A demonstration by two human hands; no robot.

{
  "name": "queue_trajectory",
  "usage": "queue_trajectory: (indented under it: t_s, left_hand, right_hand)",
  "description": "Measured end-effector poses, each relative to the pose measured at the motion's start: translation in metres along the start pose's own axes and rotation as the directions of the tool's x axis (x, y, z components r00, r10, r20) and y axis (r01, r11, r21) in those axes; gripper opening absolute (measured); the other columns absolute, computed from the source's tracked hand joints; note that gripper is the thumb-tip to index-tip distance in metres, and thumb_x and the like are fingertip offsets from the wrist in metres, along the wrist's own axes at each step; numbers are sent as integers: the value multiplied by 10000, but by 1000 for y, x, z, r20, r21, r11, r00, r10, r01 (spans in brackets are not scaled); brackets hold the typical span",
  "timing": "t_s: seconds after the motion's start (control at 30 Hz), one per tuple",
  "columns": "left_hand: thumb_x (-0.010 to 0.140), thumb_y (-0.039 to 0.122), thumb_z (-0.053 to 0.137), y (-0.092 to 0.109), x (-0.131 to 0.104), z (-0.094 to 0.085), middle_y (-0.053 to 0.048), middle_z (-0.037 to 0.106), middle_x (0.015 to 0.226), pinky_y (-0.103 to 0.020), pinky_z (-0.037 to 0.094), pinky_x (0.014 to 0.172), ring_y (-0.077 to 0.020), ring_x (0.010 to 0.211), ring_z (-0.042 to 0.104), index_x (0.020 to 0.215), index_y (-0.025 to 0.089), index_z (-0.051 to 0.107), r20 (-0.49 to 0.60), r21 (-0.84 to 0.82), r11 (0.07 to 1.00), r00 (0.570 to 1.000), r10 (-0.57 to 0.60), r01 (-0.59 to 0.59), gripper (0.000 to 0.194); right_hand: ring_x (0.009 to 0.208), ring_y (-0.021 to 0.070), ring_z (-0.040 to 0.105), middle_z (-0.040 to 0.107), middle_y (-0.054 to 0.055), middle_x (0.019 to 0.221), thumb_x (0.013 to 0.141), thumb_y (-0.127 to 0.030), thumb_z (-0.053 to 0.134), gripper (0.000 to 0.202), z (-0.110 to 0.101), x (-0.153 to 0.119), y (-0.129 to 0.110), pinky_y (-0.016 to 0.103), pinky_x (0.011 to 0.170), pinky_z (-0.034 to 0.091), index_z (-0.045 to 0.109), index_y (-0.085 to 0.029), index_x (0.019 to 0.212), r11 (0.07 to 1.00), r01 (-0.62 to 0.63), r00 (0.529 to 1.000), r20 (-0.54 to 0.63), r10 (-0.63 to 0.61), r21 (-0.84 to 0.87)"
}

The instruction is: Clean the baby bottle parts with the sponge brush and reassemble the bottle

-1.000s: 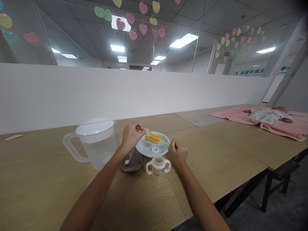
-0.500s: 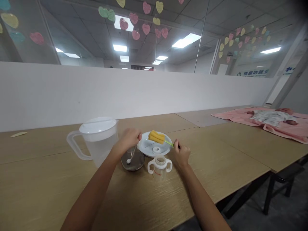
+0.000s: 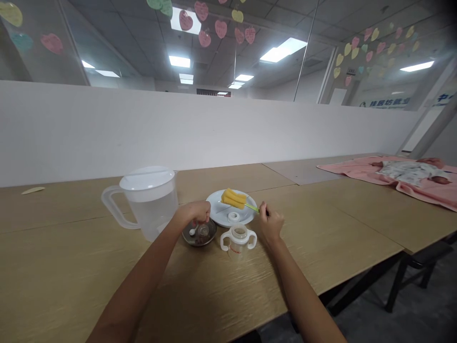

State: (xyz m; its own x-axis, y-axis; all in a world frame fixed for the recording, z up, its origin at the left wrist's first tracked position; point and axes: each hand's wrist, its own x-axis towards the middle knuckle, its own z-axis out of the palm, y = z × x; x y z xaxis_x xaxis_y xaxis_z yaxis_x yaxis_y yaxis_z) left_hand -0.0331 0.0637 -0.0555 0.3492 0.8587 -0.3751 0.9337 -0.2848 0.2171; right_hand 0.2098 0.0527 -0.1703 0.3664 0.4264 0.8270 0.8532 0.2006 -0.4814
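My right hand (image 3: 271, 222) is closed round the green handle of a bottle brush (image 3: 233, 198), whose yellow sponge head hovers over a white plate (image 3: 213, 202). A white ring (image 3: 233, 217) lies on that plate. My left hand (image 3: 196, 212) is curled over a dark dish (image 3: 200, 241), fingers pointing down; what they pinch, if anything, is hidden. Inside the dish are a straw's small white end (image 3: 193, 232) and a clear piece (image 3: 203, 230). Between my forearms an uncapped clear baby cup (image 3: 238, 243) with two white handles stands upright.
A lidded clear pitcher (image 3: 150, 200) of water stands left of my left hand. Far right, a doll (image 3: 410, 172) lies on a pink cloth (image 3: 357, 166). A white wall (image 3: 214, 128) runs behind the table, and a dark stool (image 3: 410, 271) stands past its right edge.
My left hand has lowered toward the dark dish with the straw piece, which now lies lower in it. The brush stays in my right hand, little moved. The view has shifted slightly.
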Motion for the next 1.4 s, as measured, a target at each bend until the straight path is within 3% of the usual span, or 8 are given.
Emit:
queue_trajectory:
  t_s: [0.2, 0.4, 0.53, 0.67, 0.8, 1.0, 1.23, 1.4]
  left_hand:
    - [537, 87, 558, 9, -13, -4, -46, 674, 678, -265, 442, 556, -192, 586, 595, 642, 164, 666, -156, 96, 995, 988, 11, 4, 169]
    - [664, 112, 547, 27, -26, -6, -44, 695, 776, -256, 427, 640, -188, 699, 620, 719, 186, 678, -263, 139, 982, 952, 157, -124, 160]
    - [872, 302, 423, 45, -17, 6, -74, 685, 884, -264, 417, 665, -192, 787, 613, 831, 171, 651, -307, 126, 956, 906, 292, -265, 266]
    - [946, 367, 266, 55, -4, 26, -81, 666, 854, -273, 414, 661, -190, 760, 595, 824, 158, 612, -265, 100, 914, 875, 405, -393, 422]
    - [944, 390, 273, 53, 2, 34, -59, 658, 831, -263, 412, 668, -177, 741, 586, 776, 167, 590, -221, 98, 910, 883, 414, -402, 423]
    - [885, 388, 412, 48, 1, 30, -53, 629, 746, -274, 376, 606, -188, 691, 564, 759, 172, 563, -271, 89, 936, 896, 352, -341, 293]
    - [809, 270, 490, 50, -4, 26, -36, 643, 814, -256, 383, 593, -177, 727, 585, 825, 186, 563, -324, 14, 926, 874, 362, -379, 113]
    - [730, 271, 577, 45, 0, 19, -4, 627, 755, -252, 401, 593, -174, 698, 588, 864, 188, 540, -361, -44, 914, 860, 361, -403, 162]
  right_hand:
    - [423, 69, 279, 435, -1, 408, 908, -409, 307, 549, -1, 1, -1, 243, 486, 185, 520, -148, 475, 1000, -24, 1000, 1, 24, -3]
    - [427, 70, 272, 441, 2, 415, 909, -410, 311, 549, -2, 2, -4, 244, 484, 185, 519, -146, 475, 999, -48, 999, -11, 48, 17]
    - [428, 73, 272, 437, 3, 410, 907, -408, 320, 547, -2, 1, -5, 248, 489, 189, 530, -146, 475, 999, -45, 999, -20, 46, 23]
    - [429, 77, 272, 446, 11, 414, 909, -412, 311, 552, -2, 2, -4, 248, 494, 205, 537, -148, 480, 998, -61, 998, -32, 62, 25]
    - [433, 84, 286, 454, 15, 426, 910, -437, 291, 566, -2, 3, -3, 252, 494, 216, 550, -148, 498, 995, -100, 994, -43, 101, 24]
    - [445, 82, 272, 417, -8, 426, 908, -449, 291, 566, -2, 4, -3, 247, 495, 217, 539, -149, 498, 991, -118, 992, -35, 120, 60]
    - [451, 81, 246, 397, -12, 419, 901, -460, 297, 566, -2, 4, -2, 248, 493, 208, 518, -151, 481, 991, -124, 990, -53, 127, 55]
    - [455, 78, 246, 355, -22, 415, 897, -458, 304, 564, -4, 6, -4, 247, 493, 204, 488, -152, 460, 986, -142, 987, -61, 148, 89]
